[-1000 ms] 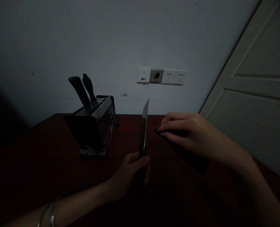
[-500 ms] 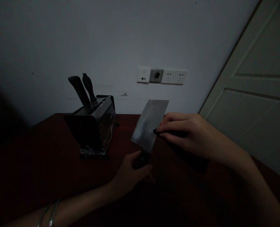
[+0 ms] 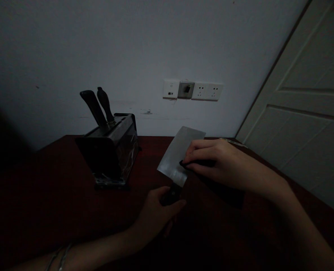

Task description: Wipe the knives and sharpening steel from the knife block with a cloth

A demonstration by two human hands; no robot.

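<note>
A cleaver (image 3: 174, 156) with a broad metal blade is tilted up and away from me. My left hand (image 3: 158, 209) grips its dark handle, with the thumb along one side. Over the blade's right part, my right hand (image 3: 209, 158) pinches a black cloth (image 3: 220, 188) whose lower part hangs down under the palm. The cloth's bunched edge lies against or just over the blade near the fingertips. Left of the cleaver stands a dark knife block (image 3: 107, 150), with two black knife handles (image 3: 95, 109) sticking up out of its top.
The dark red table (image 3: 152, 145) meets a pale wall (image 3: 144, 49). Wall sockets (image 3: 208, 91) and a switch plate are set above the table. A panelled white door (image 3: 308, 101) stands at the right. The light is dim, and the lower area is very dark.
The cleaver has turned slightly and its blade has dropped lower. My right hand, with the black cloth, has moved left and a little down over the blade.
</note>
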